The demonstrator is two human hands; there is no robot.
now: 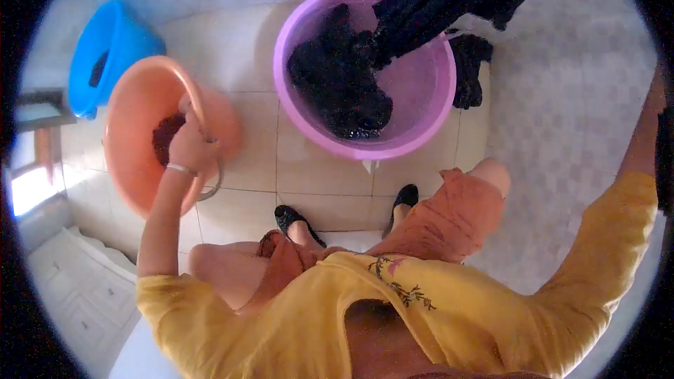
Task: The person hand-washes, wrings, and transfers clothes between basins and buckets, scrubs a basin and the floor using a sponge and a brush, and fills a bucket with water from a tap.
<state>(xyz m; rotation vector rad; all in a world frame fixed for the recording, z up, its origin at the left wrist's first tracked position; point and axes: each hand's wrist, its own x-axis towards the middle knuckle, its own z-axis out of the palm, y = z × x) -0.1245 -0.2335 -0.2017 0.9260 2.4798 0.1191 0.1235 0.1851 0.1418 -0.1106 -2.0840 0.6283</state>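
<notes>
No text, label, brand, number or sign can be read anywhere in this view, neither on the buckets and the basin nor on the clothes; the yellow top bears only an embroidered plant motif.

Orange bucket (130,158): rim gripped by the left hand (191,143); a dark red item (166,139) is held inside. Blue bucket (140,36): set beside it, toward the floor's far left corner. Purple basin (421,137): partly filled with black cloth (337,77).
</notes>
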